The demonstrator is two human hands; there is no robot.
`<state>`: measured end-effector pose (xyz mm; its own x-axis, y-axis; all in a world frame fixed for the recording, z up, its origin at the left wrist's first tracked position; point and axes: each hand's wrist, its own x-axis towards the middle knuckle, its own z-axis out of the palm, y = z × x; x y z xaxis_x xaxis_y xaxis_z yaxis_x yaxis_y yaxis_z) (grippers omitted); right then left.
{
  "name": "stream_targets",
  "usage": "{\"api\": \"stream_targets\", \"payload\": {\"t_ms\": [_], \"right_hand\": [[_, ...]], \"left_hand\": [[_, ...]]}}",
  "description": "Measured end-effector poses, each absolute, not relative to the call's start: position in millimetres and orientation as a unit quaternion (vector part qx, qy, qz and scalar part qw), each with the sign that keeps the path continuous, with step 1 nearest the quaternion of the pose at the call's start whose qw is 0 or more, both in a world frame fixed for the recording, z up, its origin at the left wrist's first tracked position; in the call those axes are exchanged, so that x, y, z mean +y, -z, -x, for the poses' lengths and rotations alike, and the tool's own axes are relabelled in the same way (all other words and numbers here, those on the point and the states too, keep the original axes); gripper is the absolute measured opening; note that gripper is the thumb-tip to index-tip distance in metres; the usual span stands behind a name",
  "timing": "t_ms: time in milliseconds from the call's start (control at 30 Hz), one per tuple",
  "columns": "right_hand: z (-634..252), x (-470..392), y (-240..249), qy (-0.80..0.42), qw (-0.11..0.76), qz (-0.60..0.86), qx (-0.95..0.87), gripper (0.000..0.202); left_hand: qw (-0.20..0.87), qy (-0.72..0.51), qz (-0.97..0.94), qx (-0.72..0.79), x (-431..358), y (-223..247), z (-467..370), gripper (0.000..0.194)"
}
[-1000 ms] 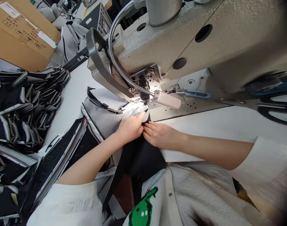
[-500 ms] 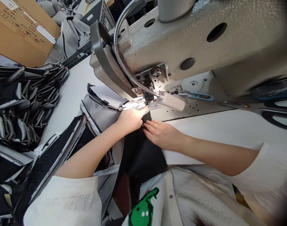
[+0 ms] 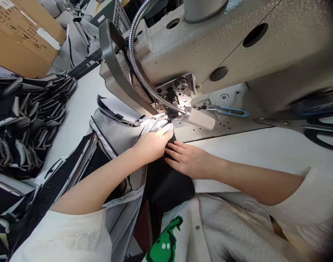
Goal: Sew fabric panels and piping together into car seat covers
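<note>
My left hand (image 3: 155,145) is closed on the edge of a grey mesh fabric piece (image 3: 114,129), just in front of the presser foot of a sewing machine (image 3: 223,47). Its thumb and fingers press on a pale strip under the light. Beside it, my right hand (image 3: 188,159) lies with outstretched, slightly spread fingers on black fabric (image 3: 169,183), which hangs over the table edge toward my lap. The two hands nearly meet. The needle point is hidden behind the machine's parts and a white lamp head (image 3: 200,118).
Blue-handled thread snips (image 3: 230,111) lie on the machine bed, and large black-handled scissors (image 3: 305,129) lie at right. Many black and grey sewn pieces (image 3: 27,120) are piled at left. Behind them stand a cardboard box (image 3: 27,40) and a dark crate (image 3: 120,18).
My left hand has shifted slightly toward me, and more pale strip shows above its fingers. The right fingers have spread and slid slightly down the black fabric. The view has shifted slightly.
</note>
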<state>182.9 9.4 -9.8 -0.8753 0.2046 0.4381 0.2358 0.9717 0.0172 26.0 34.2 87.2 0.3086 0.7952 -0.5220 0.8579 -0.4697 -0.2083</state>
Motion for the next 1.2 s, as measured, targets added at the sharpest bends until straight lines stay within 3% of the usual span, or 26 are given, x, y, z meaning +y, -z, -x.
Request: {"api": "stream_targets", "payload": {"t_ms": [267,400,600,933,1067,1200], "right_hand": [[-187.7,23.5,13.4,0.013,0.226,0.13,-0.965,0.038],[-192.9,19.5,7.2,-0.082,0.175,0.027,-0.981,0.055],[-186.7,8.3,13.2,-0.081,0.192,0.041,-0.977,0.038],[-178.3,21.7,12.3,-0.131,0.214,0.079,-0.965,0.046],[-179.9,9.6,9.6,-0.152,0.187,-0.006,-0.971,0.053],[-171.2,-6.9,12.3,-0.13,0.194,0.031,-0.972,0.044]], "left_hand": [[-0.04,0.271,-0.815,0.511,42.1,-74.6,-32.3,0.049],[0.022,0.25,-0.823,0.509,37.5,-85.3,-32.0,0.041],[0.056,0.275,-0.801,0.529,37.2,-87.0,-34.1,0.036],[0.016,0.237,-0.797,0.555,37.3,-68.1,-44.7,0.05],[0.076,0.266,-0.79,0.547,24.1,-70.6,-39.1,0.058],[0.135,0.238,-0.795,0.542,22.5,-69.7,-27.8,0.056]]}}
